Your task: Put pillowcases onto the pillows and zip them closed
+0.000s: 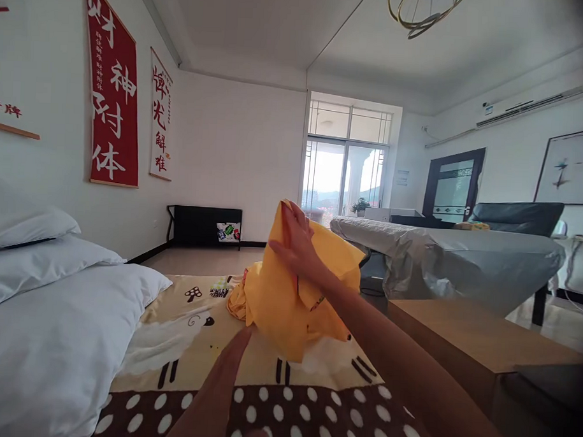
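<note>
A yellow cloth (282, 294), partly lifted and hanging in loose folds, is held up at its top by my right hand (298, 241). My right fingers are closed around its upper edge; whether it is a garment or a cover I cannot tell. The cloth's lower part is bunched on a patterned blanket (172, 354) with cream areas, dark figures and a brown polka-dot band. Low in the view, my left hand (221, 385) is open over the blanket, fingers stretched toward the cloth and thumb apart. Its fingertips come close to the cloth's lower left side; contact is unclear.
White pillows (72, 325) are stacked on the left. To the right stands a brown wooden box-like piece (479, 333), with a table under a plastic sheet (443, 255) behind it. A black folded item (195, 225) leans against the far wall.
</note>
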Motion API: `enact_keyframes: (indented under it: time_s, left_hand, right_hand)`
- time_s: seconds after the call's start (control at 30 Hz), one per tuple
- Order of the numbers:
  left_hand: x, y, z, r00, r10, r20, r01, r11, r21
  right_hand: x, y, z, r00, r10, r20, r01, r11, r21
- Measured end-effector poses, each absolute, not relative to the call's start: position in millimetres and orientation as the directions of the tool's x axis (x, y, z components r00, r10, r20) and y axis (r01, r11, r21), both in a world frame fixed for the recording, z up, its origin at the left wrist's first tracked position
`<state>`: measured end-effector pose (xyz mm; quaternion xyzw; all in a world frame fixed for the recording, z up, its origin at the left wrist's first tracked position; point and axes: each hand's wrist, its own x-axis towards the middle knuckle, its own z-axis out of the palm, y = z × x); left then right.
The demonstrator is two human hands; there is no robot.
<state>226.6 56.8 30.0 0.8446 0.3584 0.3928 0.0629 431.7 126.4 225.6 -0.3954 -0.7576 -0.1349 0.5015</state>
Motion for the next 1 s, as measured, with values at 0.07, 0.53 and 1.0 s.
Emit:
enact_keyframes:
  time_s: [0.07, 0.53, 1.0]
  left_hand:
    - [255, 76, 47, 0.426, 0.497, 0.756, 0.609, -0.775, 0.166]
    - [201, 220, 37, 0.113, 0.779, 0.617, 0.754, -0.471, 0.457]
    - [95, 246, -71, 0.078, 0.974, 0.211, 0.807, -0.186, 0.560]
  right_hand:
    - [408, 105, 226, -0.310, 0.456, 0.834, 0.658, 0.736, -0.157]
    - [470, 109, 69, -0.365, 0.912, 0.188, 0.751, 0.407, -0.520]
    - [449, 168, -55, 0.058, 0.946, 0.318, 0.408, 0.268, -0.873]
